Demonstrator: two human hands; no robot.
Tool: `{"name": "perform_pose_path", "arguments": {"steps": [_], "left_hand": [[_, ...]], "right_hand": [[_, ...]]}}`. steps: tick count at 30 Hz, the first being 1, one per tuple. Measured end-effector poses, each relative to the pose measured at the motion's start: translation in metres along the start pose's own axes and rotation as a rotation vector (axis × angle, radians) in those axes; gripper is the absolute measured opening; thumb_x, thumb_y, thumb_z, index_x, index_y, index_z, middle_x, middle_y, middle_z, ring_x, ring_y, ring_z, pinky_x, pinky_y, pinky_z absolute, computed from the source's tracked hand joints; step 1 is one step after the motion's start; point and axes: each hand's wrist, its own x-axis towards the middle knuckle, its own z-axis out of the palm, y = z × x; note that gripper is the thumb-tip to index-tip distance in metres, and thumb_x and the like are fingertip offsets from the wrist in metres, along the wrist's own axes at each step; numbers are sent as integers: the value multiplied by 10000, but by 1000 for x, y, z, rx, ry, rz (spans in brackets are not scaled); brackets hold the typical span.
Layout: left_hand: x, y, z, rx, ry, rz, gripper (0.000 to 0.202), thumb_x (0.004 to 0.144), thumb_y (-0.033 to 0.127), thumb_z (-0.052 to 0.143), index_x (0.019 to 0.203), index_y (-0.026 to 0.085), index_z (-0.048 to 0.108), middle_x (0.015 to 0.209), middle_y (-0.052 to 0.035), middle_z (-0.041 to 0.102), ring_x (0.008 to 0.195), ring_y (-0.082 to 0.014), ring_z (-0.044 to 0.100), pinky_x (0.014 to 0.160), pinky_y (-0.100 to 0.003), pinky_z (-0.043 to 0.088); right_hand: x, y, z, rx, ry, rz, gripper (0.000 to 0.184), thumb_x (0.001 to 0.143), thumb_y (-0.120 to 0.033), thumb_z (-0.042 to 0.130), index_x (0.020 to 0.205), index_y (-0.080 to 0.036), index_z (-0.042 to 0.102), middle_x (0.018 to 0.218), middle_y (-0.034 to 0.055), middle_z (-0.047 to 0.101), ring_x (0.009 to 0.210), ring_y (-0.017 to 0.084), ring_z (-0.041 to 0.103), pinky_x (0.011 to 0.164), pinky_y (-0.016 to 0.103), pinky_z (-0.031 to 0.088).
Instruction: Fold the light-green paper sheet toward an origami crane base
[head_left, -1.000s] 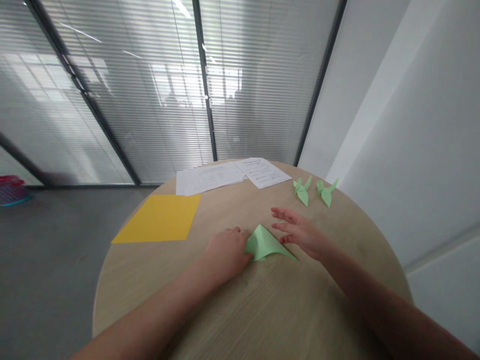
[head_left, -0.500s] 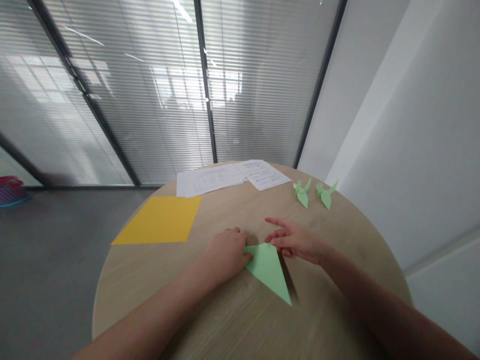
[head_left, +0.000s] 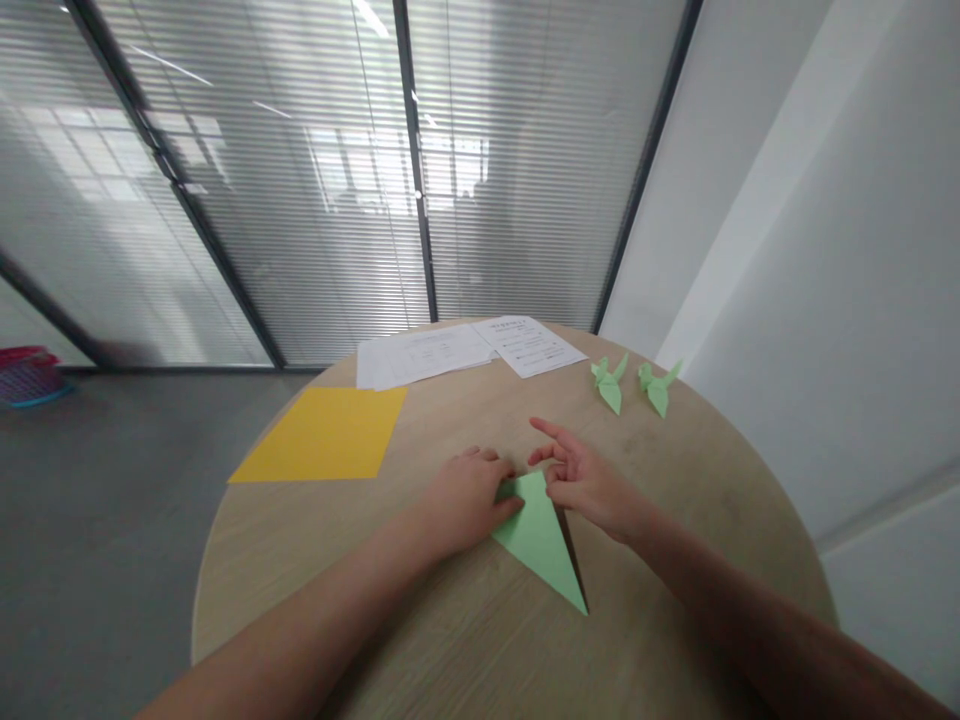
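Note:
A light green sheet of paper (head_left: 538,535), folded into a pointed kite-like shape, lies on the round wooden table with its long tip towards me. My left hand (head_left: 469,498) is closed on its upper left part, thumb on top and fingers at the far edge. Beside the upper right corner is my right hand (head_left: 589,485). Its index finger points outward, the other fingers are loosely bent and apart, and the thumb is at the paper's right edge. That edge stands slightly off the table, with a dark shadow under it.
Two folded green paper cranes, a left one (head_left: 609,388) and a right one (head_left: 658,390), stand at the back right. A yellow sheet (head_left: 322,435) lies at the left, with printed white papers (head_left: 431,358) behind it. A basket (head_left: 31,380) is on the floor.
My left thumb has slid further onto the green paper. My right hand's fingers have lifted and spread away from the paper's upper corner. The paper has turned slightly.

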Motion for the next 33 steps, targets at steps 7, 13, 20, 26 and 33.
{"name": "perform_pose_path", "arguments": {"steps": [7,13,20,26,33], "left_hand": [[7,-13,4,-464,-51,-54,197,867,330,605,790,188,718,691,4,651,638,-157,564,610,-286,396],[8,-19,-4,-758,-9,-145,423,850,546,597,619,197,543,565,60,401,520,-109,348,490,-269,232],[7,-15,-5,-749,3,-135,350,841,477,564,697,175,664,609,39,442,557,-116,366,512,-261,262],[8,-13,1,-782,4,-101,328,823,474,620,730,168,694,642,24,537,588,-122,429,538,-260,307],[8,-8,2,-807,41,-87,288,821,435,620,732,172,695,655,19,562,602,-125,456,549,-259,329]], "right_hand": [[-1,-6,1,-11,14,-155,780,690,-133,694,1432,-306,530,1058,0,619,567,38,438,523,219,329],[8,-10,-16,30,378,-176,373,740,-348,778,1082,-205,737,890,35,679,743,151,617,602,269,497],[6,-10,-12,-156,105,-33,369,733,-505,814,931,-195,788,890,67,768,800,205,676,750,356,538],[1,-9,2,-255,71,-59,246,775,-440,740,792,-194,733,753,17,702,683,161,603,646,294,461],[-2,-17,7,-276,95,-109,201,758,-410,690,764,-209,683,726,5,656,686,161,582,644,291,440]]}}
